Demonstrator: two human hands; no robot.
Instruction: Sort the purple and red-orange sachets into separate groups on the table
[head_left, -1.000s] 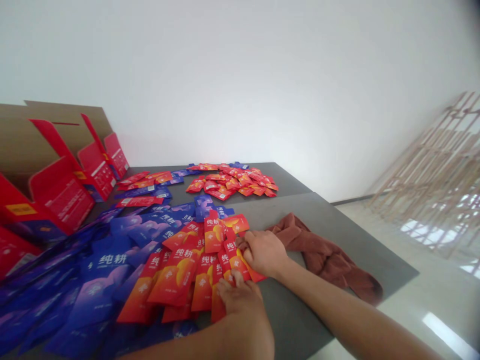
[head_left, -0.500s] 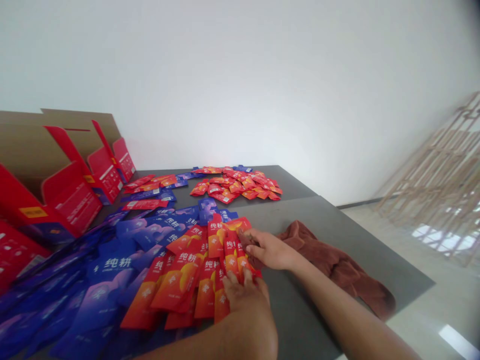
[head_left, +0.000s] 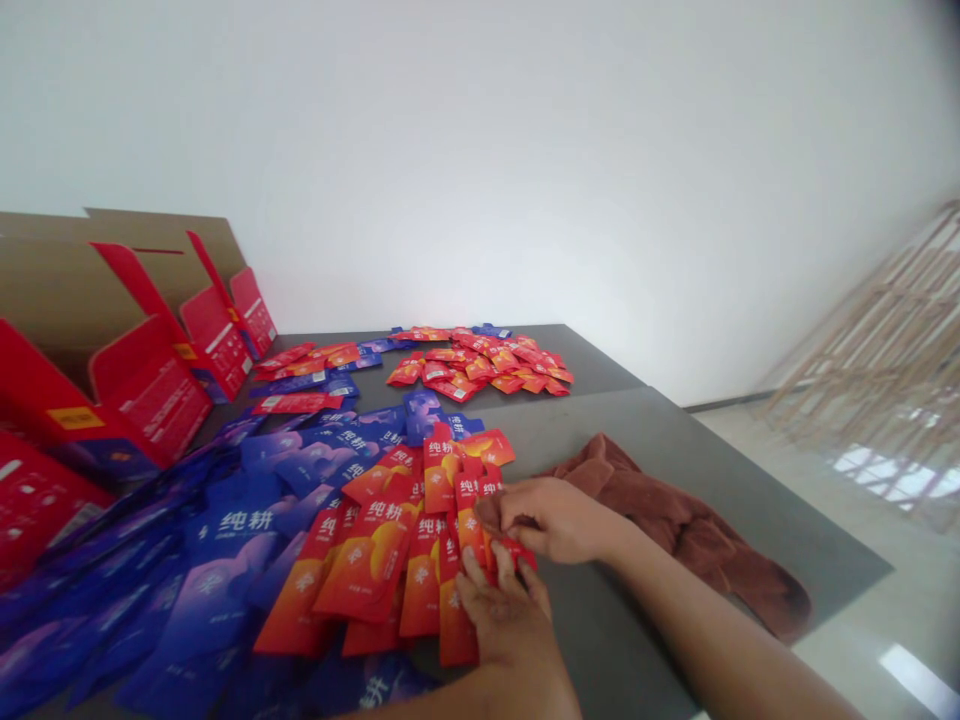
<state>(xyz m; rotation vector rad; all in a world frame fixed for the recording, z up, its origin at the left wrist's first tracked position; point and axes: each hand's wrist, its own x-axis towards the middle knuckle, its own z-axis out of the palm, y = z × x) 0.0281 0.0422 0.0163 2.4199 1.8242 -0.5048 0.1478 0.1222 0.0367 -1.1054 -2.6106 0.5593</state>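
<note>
The left hand point(head_left: 514, 620) lies over the near edge of a heap of red packets point(head_left: 367, 555), its fingers somewhat spread and touching them. Just beyond it, the right hand point(head_left: 559, 520) bends its fingers down at the same heap; something brown shows at the fingertips, and I cannot tell whether they pinch it. Blue packets point(head_left: 217, 575) crowd up against the heap's left side and spread toward open red boxes point(head_left: 154, 385), with brown cardboard point(head_left: 49, 285) behind. A crumpled brown cloth point(head_left: 667, 515) lies beside the right forearm, taking up part of the grey table point(head_left: 611, 625). Farther back sits a smaller red pile point(head_left: 495, 362), near the white wall point(head_left: 525, 170); a wooden frame point(head_left: 881, 330) leans well off to the right.
</note>
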